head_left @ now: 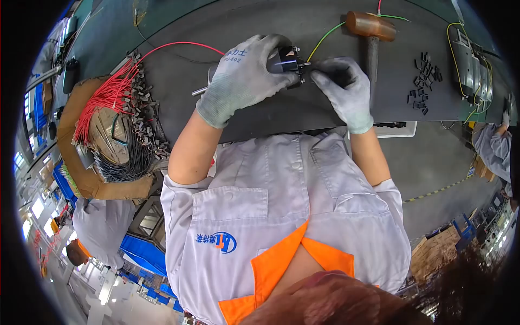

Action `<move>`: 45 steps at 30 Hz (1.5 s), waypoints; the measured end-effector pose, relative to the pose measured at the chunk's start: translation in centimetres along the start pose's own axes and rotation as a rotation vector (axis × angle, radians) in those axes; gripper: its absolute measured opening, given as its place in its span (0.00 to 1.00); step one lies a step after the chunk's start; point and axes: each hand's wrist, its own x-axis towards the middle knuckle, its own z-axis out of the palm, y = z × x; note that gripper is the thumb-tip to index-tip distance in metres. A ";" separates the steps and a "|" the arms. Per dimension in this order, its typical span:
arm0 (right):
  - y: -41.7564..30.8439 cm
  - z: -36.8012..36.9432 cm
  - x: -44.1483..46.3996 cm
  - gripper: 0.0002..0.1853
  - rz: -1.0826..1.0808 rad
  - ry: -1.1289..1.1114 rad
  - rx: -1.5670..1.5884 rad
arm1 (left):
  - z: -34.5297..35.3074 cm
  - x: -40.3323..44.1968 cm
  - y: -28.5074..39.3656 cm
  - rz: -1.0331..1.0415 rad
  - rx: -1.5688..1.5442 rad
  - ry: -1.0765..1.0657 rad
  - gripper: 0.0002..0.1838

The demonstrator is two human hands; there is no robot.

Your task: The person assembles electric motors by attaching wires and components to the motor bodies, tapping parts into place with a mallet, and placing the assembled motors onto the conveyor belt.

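Note:
My left hand [244,67], in a grey-white knit glove, is wrapped around a dark cylindrical motor-like part [284,62] with metal terminals at its right end. A silver rod [199,91] sticks out on the left from beneath that hand. My right hand [346,86], gloved with dark smudged fingertips, is curled in a pinch close to the terminal end. What its fingers hold, if anything, is too small to make out. A green wire [324,39] runs from beside the terminals toward a mallet. One red wire [184,43] reaches the back of my left hand.
The copper-coloured mallet [371,27] lies behind my right hand. Small black pieces [425,76] are scattered to the right, near a silver metal unit [471,70] with yellow wires. At left, a cardboard box [81,103] holds bundled red wires [103,103] and black wires [127,162]. Other people work nearby.

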 end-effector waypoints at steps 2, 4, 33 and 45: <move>0.5 1.4 -0.6 0.10 0.043 0.011 0.261 | 0.0 0.1 -0.3 0.010 0.008 0.004 0.33; 0.3 2.3 -1.0 0.09 0.067 0.021 0.386 | 0.1 0.3 -0.5 0.036 0.024 0.011 0.33; 1.2 3.3 -0.9 0.06 -0.240 0.132 0.032 | 0.1 -0.2 -0.3 0.039 0.103 -0.029 0.32; 2.3 3.5 -1.9 0.08 -0.210 0.029 -0.001 | 1.0 -0.6 -0.8 0.108 0.091 0.050 0.31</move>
